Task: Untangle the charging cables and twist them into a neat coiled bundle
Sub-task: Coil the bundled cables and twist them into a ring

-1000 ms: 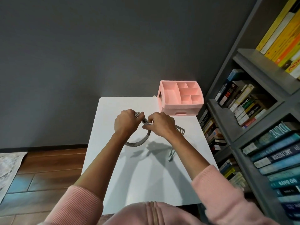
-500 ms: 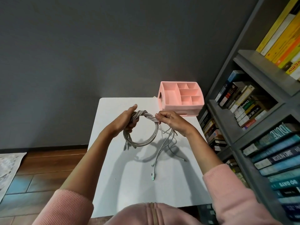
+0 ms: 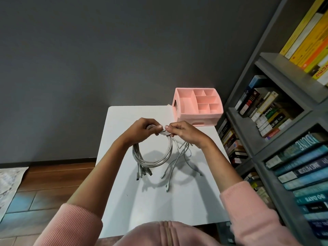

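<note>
My pink sleeves (image 3: 71, 226) flank the white table (image 3: 159, 208). Above it the grey cables (image 3: 156, 164) hang as a coil, loose plug ends dangling. My left hand (image 3: 142, 129) and right hand (image 3: 184, 133) both clasp its twisted top. Beyond stands a pink organizer (image 3: 195, 118).

Dark grey wall (image 3: 106, 50), wood floor (image 3: 53, 174) — grey bookshelf (image 3: 287, 71) w/ books (image 3: 301, 166) at right.
</note>
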Available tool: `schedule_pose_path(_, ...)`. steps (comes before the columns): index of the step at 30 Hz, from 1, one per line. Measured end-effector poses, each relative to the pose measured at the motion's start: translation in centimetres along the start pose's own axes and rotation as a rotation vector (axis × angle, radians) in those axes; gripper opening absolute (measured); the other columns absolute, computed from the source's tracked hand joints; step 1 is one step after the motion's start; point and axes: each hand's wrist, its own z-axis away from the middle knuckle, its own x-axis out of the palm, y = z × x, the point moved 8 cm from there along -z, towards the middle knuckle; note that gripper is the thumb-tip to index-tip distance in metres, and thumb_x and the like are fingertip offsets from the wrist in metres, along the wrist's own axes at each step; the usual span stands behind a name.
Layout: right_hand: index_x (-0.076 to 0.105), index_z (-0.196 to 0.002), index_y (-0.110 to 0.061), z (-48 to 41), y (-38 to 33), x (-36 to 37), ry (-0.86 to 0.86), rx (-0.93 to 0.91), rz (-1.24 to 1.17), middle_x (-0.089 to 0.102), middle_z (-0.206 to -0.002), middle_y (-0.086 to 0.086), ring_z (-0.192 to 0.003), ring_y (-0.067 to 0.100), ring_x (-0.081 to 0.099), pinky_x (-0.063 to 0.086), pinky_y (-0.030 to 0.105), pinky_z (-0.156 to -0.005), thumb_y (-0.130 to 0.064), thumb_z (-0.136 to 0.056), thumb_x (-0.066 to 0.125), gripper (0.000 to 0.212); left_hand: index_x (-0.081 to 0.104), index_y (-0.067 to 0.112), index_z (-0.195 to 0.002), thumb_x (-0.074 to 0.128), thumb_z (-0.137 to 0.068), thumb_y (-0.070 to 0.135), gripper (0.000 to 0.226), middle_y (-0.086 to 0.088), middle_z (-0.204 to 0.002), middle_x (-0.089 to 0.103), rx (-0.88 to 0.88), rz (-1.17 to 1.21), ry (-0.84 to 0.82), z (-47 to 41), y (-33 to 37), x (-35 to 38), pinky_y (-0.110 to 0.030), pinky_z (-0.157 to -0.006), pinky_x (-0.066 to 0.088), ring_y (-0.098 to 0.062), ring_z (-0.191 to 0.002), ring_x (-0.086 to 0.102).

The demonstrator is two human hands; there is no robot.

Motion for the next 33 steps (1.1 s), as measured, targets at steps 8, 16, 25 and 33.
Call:
schedule_pose_path(8,0.042,-0.056,-0.019,0.4,0.5,-0.1,-0.021,0.025,-0.231,0.031,-0.059,-0.005,-0.058,0.005,0.03,0.027,0.02,-0.061,-0.027,-0.094,0.058,0.042,0.071,0.009,-0.092,0.076,-0.078,0.024,0.021,0.006,-0.075,0.061,0.254,-0.227,0.054,0.1,1.1,-0.1,-0.009,-0.06,0.036,0.002,-0.064,0.052)
schedule_pose_path(16,0.064,-0.068,-0.013,0.3,3.0,-2.1,-0.014,0.059,-0.194,0.051,-0.061,-0.01,-0.06,0.0,0.044,0.033,0.014,-0.06,-0.013,-0.079,0.074,0.015,0.07,0.014,-0.095,0.069,-0.083,0.036,0.026,0.01,-0.079,0.06,0.296,-0.411,0.01,-0.2,0.6,0.0,-0.014,-0.062,0.037,0.006,-0.065,0.051)
schedule_pose_path(25,0.045,-0.07,-0.015,1.6,8.3,-8.3,0.447,0.152,-0.153,0.065,-0.093,0.027,-0.063,0.005,0.054,0.037,0.01,-0.053,0.001,-0.077,0.075,0.034,0.069,0.014,-0.088,0.07,-0.082,0.037,0.023,0.009,-0.066,0.061,0.177,-0.311,0.003,1.0,-2.1,-3.3,-0.013,-0.059,0.037,-0.005,-0.06,0.05)
schedule_pose_path(33,0.038,-0.047,-0.014,5.0,13.8,-8.3,0.856,0.523,0.04,0.04,-0.049,0.001,-0.055,0.024,0.042,0.029,0.03,-0.056,-0.054,-0.079,0.069,0.06,0.068,0.017,-0.086,0.069,-0.085,0.031,0.014,0.009,-0.062,0.055,0.209,-0.3,0.036,0.9,-0.2,-3.5,-0.016,-0.057,0.034,-0.008,-0.059,0.045)
